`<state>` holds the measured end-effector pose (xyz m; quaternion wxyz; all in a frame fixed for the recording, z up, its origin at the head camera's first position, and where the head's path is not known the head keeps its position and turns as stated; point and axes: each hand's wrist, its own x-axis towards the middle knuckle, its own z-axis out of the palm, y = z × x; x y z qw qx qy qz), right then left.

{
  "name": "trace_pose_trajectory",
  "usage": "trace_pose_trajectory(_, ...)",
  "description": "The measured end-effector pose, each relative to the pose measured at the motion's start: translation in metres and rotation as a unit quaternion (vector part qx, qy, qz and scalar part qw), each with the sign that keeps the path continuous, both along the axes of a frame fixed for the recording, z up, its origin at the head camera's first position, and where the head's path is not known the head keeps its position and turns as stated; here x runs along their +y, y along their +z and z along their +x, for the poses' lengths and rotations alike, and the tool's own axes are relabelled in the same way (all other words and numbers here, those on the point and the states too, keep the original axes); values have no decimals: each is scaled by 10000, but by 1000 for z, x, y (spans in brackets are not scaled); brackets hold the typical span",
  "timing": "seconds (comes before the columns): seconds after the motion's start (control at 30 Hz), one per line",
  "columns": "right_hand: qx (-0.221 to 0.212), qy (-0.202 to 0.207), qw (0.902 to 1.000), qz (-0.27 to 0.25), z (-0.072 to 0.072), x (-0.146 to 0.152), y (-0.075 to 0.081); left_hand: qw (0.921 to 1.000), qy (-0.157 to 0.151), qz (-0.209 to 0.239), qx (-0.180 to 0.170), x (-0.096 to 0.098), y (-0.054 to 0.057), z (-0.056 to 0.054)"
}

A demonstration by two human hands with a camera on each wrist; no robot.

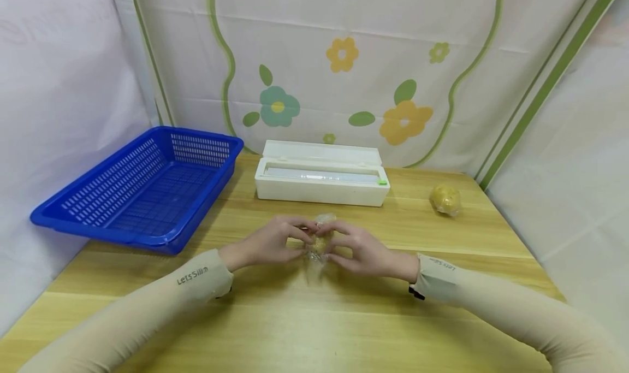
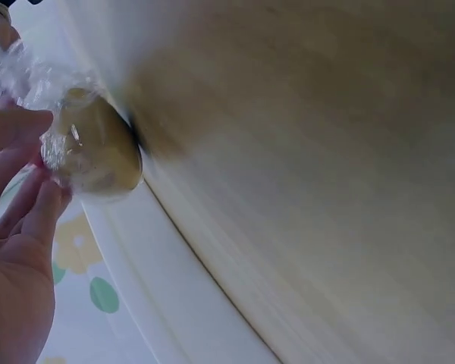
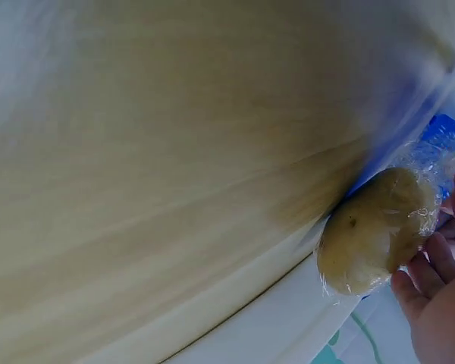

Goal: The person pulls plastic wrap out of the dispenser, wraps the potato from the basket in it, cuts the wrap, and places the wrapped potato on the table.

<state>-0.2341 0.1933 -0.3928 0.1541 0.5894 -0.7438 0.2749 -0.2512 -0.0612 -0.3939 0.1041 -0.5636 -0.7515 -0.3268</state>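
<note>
A potato [image 1: 319,245] in clear cling film [image 1: 316,265] rests on the table in front of me, between my two hands. My left hand [image 1: 275,242] grips its left side, with bent fingers and thumb at the film. From the opposite side my right hand [image 1: 363,250] holds it the same way, the fingertips of both hands close together at the top. In the left wrist view, crumpled film bunches above the potato [image 2: 102,152]. The right wrist view shows film drawn smooth over the potato [image 3: 371,235], with loose folds near the fingers.
Behind the hands stands a white cling film box [image 1: 319,190], its lid raised and a green slider at its right end. A blue plastic basket [image 1: 184,228] is at the left. Another wrapped potato [image 1: 445,199] lies at the right back of the wooden table [image 1: 314,335].
</note>
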Motion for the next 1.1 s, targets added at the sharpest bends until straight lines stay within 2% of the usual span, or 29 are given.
trace_pose_trajectory(0.17,-574,-221,9975,-340,0,0,-2,9998,69,69,156,-1,-3,3)
trace_pose_trajectory(0.43,-1263,-874,9852,-762,3,4,-1,9969,786,-93,8,3,-4,10)
trace_pose_trajectory(0.67,-1542,-1279,9766,-783,6,5,2,9933,1149,-65,75,17,-3,13)
trace_pose_trajectory(0.77,-1578,-1356,9749,-795,10,3,7,9917,1266,34,-222,22,-3,13)
trace_pose_trajectory(0.9,-1627,-1391,9734,-810,20,-1,23,9877,1402,184,-672,25,-2,13)
trace_pose_trajectory(1.0,-1687,-1468,9712,-817,25,-3,33,9848,1477,325,-851,27,-1,13)
trace_pose_trajectory(1.1,-1785,-1563,9676,-869,26,-4,36,9806,1597,480,-1031,31,-1,11)
